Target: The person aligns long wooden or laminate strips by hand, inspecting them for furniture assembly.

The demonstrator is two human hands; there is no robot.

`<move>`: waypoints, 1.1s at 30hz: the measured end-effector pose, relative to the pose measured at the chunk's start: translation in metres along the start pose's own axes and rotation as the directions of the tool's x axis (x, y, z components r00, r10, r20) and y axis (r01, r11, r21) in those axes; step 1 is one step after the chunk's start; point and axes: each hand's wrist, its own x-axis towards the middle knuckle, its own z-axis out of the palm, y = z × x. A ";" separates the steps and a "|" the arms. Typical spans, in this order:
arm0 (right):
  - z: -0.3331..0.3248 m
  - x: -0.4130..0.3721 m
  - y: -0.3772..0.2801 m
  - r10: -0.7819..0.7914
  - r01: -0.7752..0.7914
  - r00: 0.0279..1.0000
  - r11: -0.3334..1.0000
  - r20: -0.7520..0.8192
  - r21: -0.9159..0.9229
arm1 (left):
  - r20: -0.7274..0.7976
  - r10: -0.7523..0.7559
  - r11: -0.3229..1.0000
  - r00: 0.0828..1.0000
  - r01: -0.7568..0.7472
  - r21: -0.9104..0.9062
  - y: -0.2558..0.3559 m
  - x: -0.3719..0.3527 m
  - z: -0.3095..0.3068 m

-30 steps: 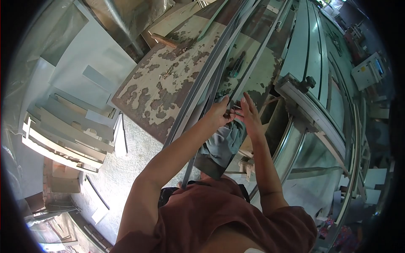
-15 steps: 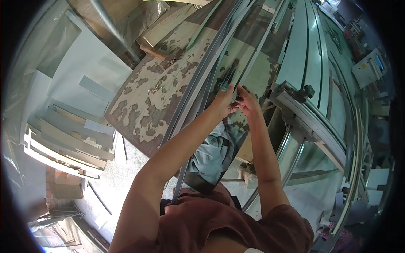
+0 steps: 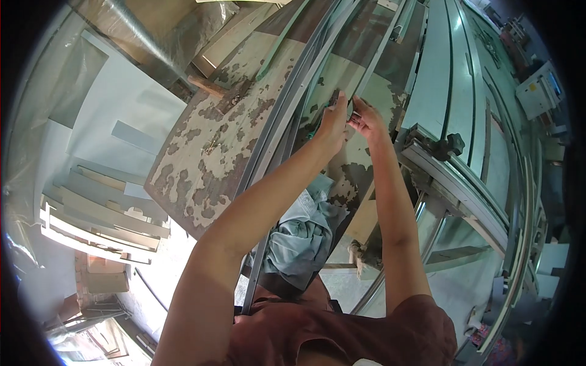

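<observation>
Touching the metal strip (image 3: 375, 61), both hands (image 3: 334, 122) (image 3: 368, 119) have shifted farther up.

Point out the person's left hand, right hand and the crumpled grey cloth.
left hand (image 3: 334, 121), head view, back of hand.
right hand (image 3: 366, 119), head view, middle of hand.
grey cloth (image 3: 302, 235), head view, central folds.

Tabletop (image 3: 207, 158) brown w/ patchy cream flaking; strips (image 3: 278, 131) grey; cloth (image 3: 302, 235) grey-blue; shirt (image 3: 342, 332) rust-red; panels (image 3: 122, 104) pale grey.

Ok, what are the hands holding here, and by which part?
Left hand and right hand pinch at the near end of a thin grey strip on the table; whether they grip the strip itself or something small cannot be told.
</observation>
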 end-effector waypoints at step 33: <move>-0.053 0.176 -0.105 -0.168 0.151 0.967 0.983 -0.190 -0.104 | 0.123 0.055 0.994 0.991 -0.066 0.091 0.042 0.161 0.040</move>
